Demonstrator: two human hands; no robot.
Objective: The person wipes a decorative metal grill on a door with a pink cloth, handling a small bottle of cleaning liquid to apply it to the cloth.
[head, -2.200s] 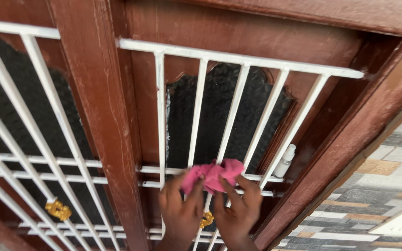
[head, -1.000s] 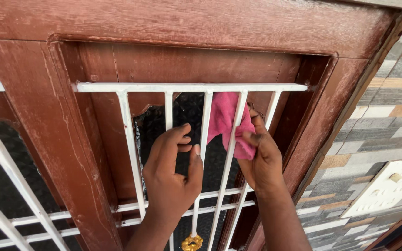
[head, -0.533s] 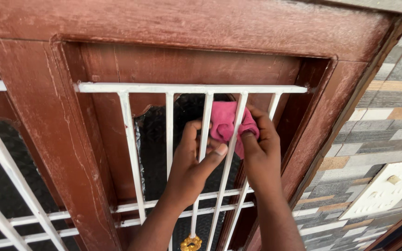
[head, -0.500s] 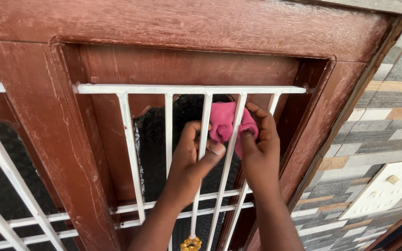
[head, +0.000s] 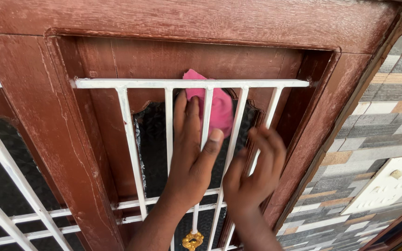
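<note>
Behind white grille bars [head: 131, 139] — pink cloth [head: 219, 109] under left fingers [head: 187, 116]

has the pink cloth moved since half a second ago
Yes. The pink cloth has gone up and left: it now pokes above the white top rail, pressed by the left hand. The right hand has let go and dropped lower.

Narrow gaps between white bars [head: 168, 121], seemingly finger-wide; dark glass [head: 152, 139] close behind

House exterior, barred wooden window [head: 117, 56], tiled wall [head: 387, 121]
</note>
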